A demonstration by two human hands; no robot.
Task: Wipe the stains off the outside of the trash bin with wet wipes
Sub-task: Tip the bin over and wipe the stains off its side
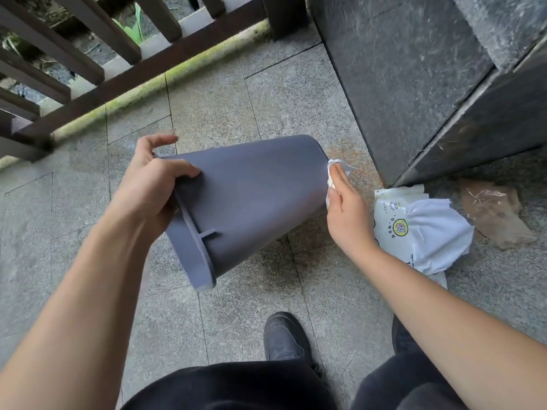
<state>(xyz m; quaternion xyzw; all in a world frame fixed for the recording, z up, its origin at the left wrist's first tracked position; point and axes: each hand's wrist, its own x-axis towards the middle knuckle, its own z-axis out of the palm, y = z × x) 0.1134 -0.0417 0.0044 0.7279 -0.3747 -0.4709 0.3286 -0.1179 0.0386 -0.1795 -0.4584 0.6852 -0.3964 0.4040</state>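
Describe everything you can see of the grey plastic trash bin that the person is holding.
The grey-blue plastic trash bin is a smooth, tapered tub with a flat projecting rim and a small rib under it. It is tipped on its side above the stone paving, rim toward the person, base pointing away. The left hand grips the rim; the right hand presses a white wet wipe against the base end. No stains show on the visible side.
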